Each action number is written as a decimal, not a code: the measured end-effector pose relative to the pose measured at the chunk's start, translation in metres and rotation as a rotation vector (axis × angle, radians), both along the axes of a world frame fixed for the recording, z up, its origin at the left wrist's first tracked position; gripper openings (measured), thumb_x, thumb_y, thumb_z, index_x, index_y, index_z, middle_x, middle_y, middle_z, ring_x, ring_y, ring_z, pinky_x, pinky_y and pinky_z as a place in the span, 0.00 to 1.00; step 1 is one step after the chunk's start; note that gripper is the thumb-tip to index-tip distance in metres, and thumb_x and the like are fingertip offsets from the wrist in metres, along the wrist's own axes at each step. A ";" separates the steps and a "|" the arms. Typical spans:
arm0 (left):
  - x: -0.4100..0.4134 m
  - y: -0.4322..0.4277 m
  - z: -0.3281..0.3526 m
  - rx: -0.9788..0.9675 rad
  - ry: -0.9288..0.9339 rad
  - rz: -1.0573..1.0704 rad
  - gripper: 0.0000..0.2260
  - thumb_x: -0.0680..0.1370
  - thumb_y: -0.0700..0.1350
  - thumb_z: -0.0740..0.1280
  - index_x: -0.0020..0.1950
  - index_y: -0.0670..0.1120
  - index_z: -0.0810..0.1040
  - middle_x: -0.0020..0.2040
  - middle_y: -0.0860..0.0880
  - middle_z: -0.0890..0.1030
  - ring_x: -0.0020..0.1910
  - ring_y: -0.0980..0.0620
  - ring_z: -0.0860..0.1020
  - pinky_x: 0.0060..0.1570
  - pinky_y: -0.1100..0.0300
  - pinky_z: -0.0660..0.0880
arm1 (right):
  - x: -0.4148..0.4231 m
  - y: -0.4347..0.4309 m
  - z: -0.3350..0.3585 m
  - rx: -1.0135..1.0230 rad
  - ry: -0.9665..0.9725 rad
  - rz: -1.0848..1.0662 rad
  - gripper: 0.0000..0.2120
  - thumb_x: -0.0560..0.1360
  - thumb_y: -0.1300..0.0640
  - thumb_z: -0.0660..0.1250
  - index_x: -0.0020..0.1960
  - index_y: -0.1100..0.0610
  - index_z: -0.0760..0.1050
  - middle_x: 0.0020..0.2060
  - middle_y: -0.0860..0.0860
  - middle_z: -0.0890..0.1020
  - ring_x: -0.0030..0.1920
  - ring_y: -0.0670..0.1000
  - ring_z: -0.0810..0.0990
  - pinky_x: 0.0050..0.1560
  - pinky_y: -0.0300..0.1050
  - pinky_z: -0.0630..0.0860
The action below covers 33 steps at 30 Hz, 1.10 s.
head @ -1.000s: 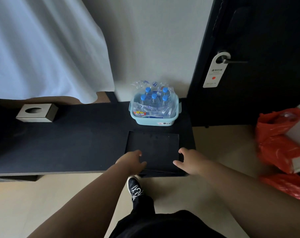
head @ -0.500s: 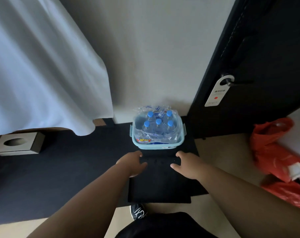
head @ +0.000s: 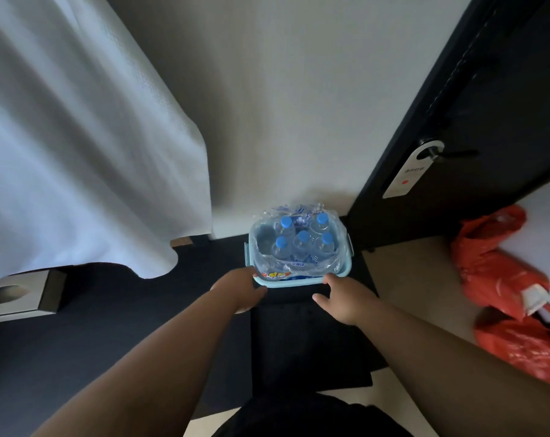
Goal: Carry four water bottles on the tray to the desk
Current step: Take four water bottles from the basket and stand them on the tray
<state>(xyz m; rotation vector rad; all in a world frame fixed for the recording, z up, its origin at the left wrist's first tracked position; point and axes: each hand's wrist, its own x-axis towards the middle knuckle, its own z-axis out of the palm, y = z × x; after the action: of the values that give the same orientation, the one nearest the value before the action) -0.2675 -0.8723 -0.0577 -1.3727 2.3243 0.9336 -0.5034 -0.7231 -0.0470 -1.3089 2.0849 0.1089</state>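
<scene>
Just beyond my fingertips, the water bottles [head: 302,239] are standing upright in the blue tub [head: 298,281]; my left hand [head: 240,290] and right hand [head: 346,298] are spreading empty, equally near, over the black tray [head: 308,342].

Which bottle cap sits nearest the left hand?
The front-left cap, lowest and leftmost of the five blue caps in the bin. It lies closest to the left hand; the others stand farther right or back.

Both hands [head: 240,288] have slid forward, reaching the basket [head: 298,281].
</scene>
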 end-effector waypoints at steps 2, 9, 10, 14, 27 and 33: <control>-0.002 -0.005 0.000 0.016 -0.001 0.013 0.21 0.76 0.60 0.64 0.66 0.54 0.76 0.58 0.51 0.82 0.54 0.48 0.80 0.55 0.52 0.78 | 0.001 -0.005 0.001 -0.008 -0.002 0.001 0.25 0.82 0.38 0.62 0.71 0.54 0.70 0.38 0.46 0.79 0.41 0.46 0.80 0.39 0.46 0.74; -0.027 -0.024 0.008 -0.007 0.009 -0.023 0.24 0.79 0.61 0.63 0.72 0.52 0.73 0.63 0.48 0.82 0.59 0.47 0.80 0.59 0.49 0.78 | -0.013 -0.026 -0.005 -0.017 -0.042 -0.037 0.24 0.82 0.38 0.62 0.71 0.52 0.71 0.44 0.45 0.80 0.44 0.47 0.81 0.41 0.45 0.74; -0.031 -0.026 0.010 -0.017 0.011 -0.021 0.23 0.80 0.61 0.62 0.72 0.52 0.73 0.63 0.48 0.82 0.58 0.46 0.80 0.59 0.49 0.78 | -0.017 -0.031 -0.005 -0.020 -0.054 -0.043 0.25 0.82 0.38 0.62 0.72 0.51 0.71 0.49 0.46 0.81 0.47 0.47 0.82 0.44 0.45 0.76; -0.048 -0.033 0.015 -0.041 -0.014 0.016 0.23 0.80 0.61 0.61 0.72 0.53 0.73 0.63 0.47 0.81 0.57 0.46 0.81 0.57 0.49 0.79 | -0.035 -0.051 -0.002 -0.065 -0.079 -0.046 0.25 0.82 0.37 0.61 0.72 0.51 0.73 0.59 0.49 0.82 0.52 0.49 0.82 0.53 0.49 0.80; -0.101 -0.045 0.017 -0.145 -0.162 0.066 0.24 0.79 0.58 0.62 0.74 0.54 0.70 0.62 0.50 0.82 0.57 0.46 0.81 0.48 0.54 0.76 | -0.073 -0.092 -0.006 -0.111 0.035 -0.092 0.17 0.83 0.47 0.63 0.68 0.54 0.70 0.51 0.52 0.82 0.46 0.54 0.83 0.37 0.47 0.75; -0.114 -0.050 0.007 -0.122 -0.171 0.114 0.22 0.78 0.53 0.64 0.73 0.56 0.68 0.61 0.51 0.80 0.55 0.46 0.81 0.46 0.53 0.78 | -0.078 -0.104 -0.016 -0.083 0.023 -0.084 0.24 0.83 0.48 0.63 0.77 0.52 0.63 0.57 0.54 0.82 0.53 0.58 0.83 0.47 0.50 0.79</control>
<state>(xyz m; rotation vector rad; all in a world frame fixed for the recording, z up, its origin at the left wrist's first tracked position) -0.3817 -0.9219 -0.0510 -1.5822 2.2258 0.6832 -0.5816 -0.8272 -0.0626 -1.2721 2.1813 0.0012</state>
